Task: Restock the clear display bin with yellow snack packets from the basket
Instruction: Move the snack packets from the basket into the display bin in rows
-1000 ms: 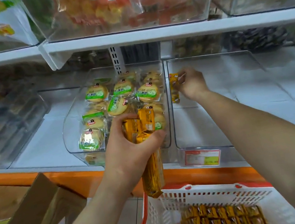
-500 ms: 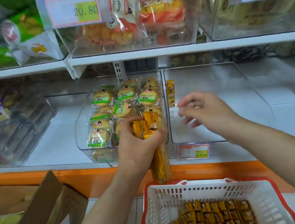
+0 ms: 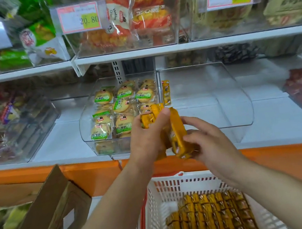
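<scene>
My left hand point(image 3: 146, 137) grips a bundle of yellow snack packets point(image 3: 156, 113) in front of the shelf edge. My right hand point(image 3: 209, 144) pinches one yellow packet point(image 3: 178, 135) at the right side of that bundle. The clear display bin point(image 3: 224, 102) stands on the lower shelf just behind my hands. A single yellow packet point(image 3: 166, 92) leans upright against its left wall; the rest of the bin is bare. The white basket point(image 3: 171, 194) with a red rim sits below, and rows of yellow packets point(image 3: 209, 218) cover its bottom.
A clear bin of round green-labelled biscuits point(image 3: 113, 108) stands left of the display bin. More filled bins line the upper shelf point(image 3: 155, 51) with price tags. An open cardboard box point(image 3: 44, 222) stands at lower left. An orange shelf front point(image 3: 88, 174) runs across.
My right hand left one packet against the bin's left wall, drew back and now pinches a packet at the left hand's bundle. The left hand stayed put, still holding the bundle.
</scene>
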### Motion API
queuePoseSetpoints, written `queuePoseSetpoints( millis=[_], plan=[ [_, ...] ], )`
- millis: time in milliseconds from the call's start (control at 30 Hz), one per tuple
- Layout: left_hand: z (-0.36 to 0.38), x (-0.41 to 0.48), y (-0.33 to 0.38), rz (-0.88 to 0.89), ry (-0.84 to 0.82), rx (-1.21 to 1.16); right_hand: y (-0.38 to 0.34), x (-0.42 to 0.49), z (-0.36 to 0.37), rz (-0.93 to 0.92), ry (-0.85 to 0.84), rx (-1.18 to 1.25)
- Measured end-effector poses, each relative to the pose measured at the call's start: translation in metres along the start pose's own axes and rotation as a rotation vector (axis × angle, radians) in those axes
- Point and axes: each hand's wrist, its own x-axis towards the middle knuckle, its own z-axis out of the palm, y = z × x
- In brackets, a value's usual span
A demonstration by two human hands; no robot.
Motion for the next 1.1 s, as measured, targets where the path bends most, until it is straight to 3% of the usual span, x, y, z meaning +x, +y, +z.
queuePoseSetpoints(
  millis=[133,433,700,800,933,1100],
  plan=[
    [0.005,-0.003,-0.003,0.026,0.01,0.032,-0.004,0.0,-0.001,0.14,0.083,0.424],
    [0.007,-0.001,-0.004,0.04,-0.059,-0.003,0.0,0.008,-0.019,0.106,-0.014,0.162],
    [-0.008,0.017,-0.009,0.022,-0.031,0.064,-0.006,0.029,-0.035,0.089,0.146,0.275],
    [-0.012,0.021,-0.009,0.051,-0.04,0.097,-0.013,0.043,-0.048,0.03,0.152,0.122],
    [-0.018,0.027,-0.008,0.1,-0.036,0.141,-0.021,0.08,-0.07,-0.102,0.302,-0.299],
    [-0.022,0.032,-0.011,0.159,-0.05,0.192,-0.019,0.157,-0.079,-0.215,0.282,-0.457]
  ],
)
